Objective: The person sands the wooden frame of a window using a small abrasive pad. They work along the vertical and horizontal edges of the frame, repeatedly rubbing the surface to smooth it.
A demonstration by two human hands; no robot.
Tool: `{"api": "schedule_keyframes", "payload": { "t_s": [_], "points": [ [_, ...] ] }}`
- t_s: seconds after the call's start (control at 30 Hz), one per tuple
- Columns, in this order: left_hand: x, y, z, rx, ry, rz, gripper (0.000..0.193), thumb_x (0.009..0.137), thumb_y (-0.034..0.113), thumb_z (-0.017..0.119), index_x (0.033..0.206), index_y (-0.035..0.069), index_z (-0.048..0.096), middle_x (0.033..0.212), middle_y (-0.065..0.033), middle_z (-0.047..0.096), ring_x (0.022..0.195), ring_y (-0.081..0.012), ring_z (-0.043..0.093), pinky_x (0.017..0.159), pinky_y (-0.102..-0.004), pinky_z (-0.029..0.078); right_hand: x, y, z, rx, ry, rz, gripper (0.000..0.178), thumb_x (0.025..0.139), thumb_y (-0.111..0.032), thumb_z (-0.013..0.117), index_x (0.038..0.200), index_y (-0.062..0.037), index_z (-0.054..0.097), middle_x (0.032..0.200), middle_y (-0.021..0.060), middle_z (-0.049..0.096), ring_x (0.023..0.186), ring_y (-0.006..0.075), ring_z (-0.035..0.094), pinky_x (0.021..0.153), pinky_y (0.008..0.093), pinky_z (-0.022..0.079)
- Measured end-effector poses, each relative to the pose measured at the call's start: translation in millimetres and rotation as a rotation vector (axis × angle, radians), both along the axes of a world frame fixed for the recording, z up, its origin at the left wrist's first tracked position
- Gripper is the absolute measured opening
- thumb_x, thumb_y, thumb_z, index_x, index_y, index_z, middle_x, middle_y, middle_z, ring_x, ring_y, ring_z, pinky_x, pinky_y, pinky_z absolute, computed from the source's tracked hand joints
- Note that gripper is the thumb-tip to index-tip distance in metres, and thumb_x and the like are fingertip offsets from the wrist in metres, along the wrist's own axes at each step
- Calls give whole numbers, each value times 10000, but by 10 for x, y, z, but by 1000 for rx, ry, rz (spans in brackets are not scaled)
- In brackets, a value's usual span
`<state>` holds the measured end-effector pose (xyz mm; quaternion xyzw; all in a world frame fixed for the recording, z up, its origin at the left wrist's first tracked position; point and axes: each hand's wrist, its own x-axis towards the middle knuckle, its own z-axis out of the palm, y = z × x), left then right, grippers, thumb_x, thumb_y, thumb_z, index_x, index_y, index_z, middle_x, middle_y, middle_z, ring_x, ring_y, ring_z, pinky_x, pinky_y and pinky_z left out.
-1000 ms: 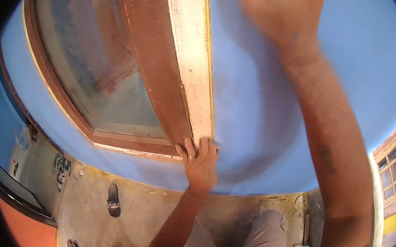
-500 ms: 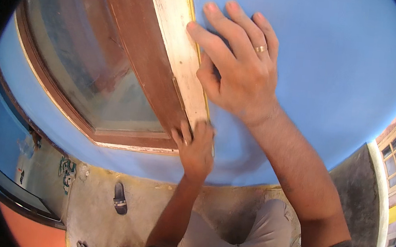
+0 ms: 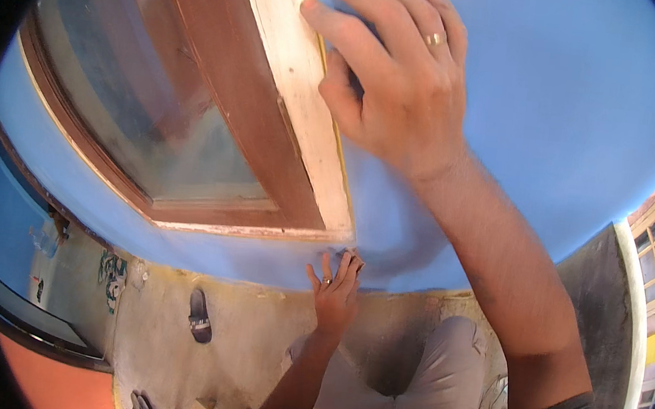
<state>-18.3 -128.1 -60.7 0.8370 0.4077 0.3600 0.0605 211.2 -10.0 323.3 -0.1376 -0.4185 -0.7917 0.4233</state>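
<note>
My left hand (image 3: 334,300) is low, just under the lower right corner of the window frame (image 3: 304,115). Between its fingertips is a small brown piece (image 3: 359,262) that looks like folded sandpaper, close to the blue wall (image 3: 556,124). Higher up, my right hand (image 3: 407,78) rests with fingers spread on the wall beside the frame's pale, bare-looking upright; its fingertips reach the yellow edge strip. A gold ring shows on it. The brown wooden sash (image 3: 237,77) holds a glass pane (image 3: 147,108).
On the concrete floor (image 3: 166,323) lie a dark slipper (image 3: 199,317) and another dark pair of footwear (image 3: 142,407) nearer me. A green and white cloth (image 3: 111,278) is at the left. An orange surface (image 3: 51,375) fills the lower left. A white-edged ledge (image 3: 626,312) runs along the right.
My left hand has moved down off the frame's lower corner to the wall below it, and the brown piece now shows. My right hand appears slightly higher, still spread on the wall.
</note>
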Motion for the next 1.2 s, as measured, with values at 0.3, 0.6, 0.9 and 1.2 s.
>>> {"api": "schedule_keyframes", "payload": {
  "t_s": [0.3, 0.6, 0.9, 1.2],
  "points": [
    [-546, -925, -568, -893, -504, 229, 392, 1093, 118, 620, 1472, 37, 678, 1385, -125, 755, 1299, -293, 695, 1115, -388, 502, -388, -557, -245, -600, 297, 303, 324, 918, -140, 657, 1218, -116, 776, 1353, 117, 730, 1329, 309, 647, 1187, 513, 438],
    [-523, -1258, -555, -1348, -1240, 138, 337, 1097, 96, 651, 1403, -44, 674, 1298, -39, 735, 1016, -108, 666, 892, -250, 502, -294, -631, -279, -673, 242, 362, 360, 875, -94, 652, 1208, -76, 787, 1286, 170, 770, 1262, 366, 701, 1145, 553, 475],
    [-178, -1367, 443, -1240, -1469, 127, 371, 1060, -4, 645, 1429, 24, 663, 1343, -26, 716, 937, -78, 622, 752, -240, 422, -143, -989, -1365, -1000, 275, 638, 283, 781, 5, 737, 1042, -97, 774, 1131, 68, 771, 1173, 264, 732, 1132, 521, 525],
    [-14, -1149, 915, -1000, -1282, 8, 404, 1027, -37, 677, 1424, 34, 692, 1243, -56, 752, 885, -106, 609, 701, -278, 442, 18, -1084, -1766, -1083, 240, 554, 195, 828, -46, 744, 1013, -94, 781, 1121, 46, 765, 1181, 230, 733, 1107, 476, 535]
  ]
}}
